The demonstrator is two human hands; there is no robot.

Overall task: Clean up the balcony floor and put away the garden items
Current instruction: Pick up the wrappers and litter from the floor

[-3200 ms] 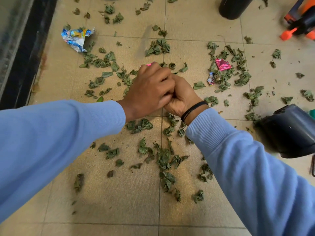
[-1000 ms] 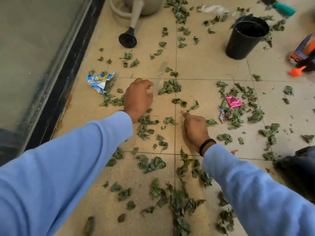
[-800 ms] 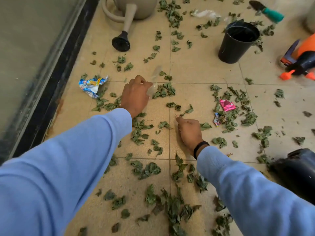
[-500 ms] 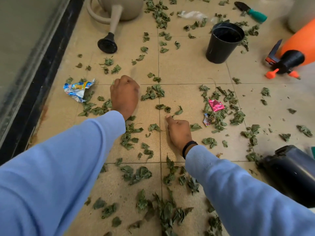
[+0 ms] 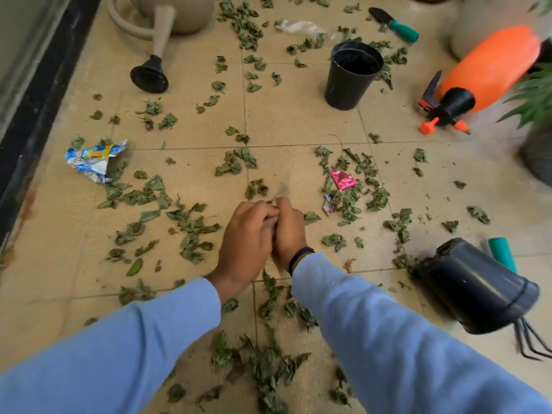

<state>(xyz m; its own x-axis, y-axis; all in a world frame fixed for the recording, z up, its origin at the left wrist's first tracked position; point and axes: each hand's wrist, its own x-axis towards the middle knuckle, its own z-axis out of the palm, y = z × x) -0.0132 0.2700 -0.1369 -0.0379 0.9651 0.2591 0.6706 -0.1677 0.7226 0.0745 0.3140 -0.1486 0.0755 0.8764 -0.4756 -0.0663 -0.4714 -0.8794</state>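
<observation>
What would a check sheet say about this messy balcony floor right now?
Surface: beige tiled floor, leaves scattered widely.
Job's things: watering can at top left; upright black pot; tipped black pot; orange sprayer on its side; green-handled trowel.
Clutter: blue wrapper, pink wrapper, clear plastic scrap.
Grippers: left hand and right hand pressed together, fingers curled; contents hidden.
Cables: nothing seen.
Surroundings: dark door track at left, potted plant at right.
</observation>
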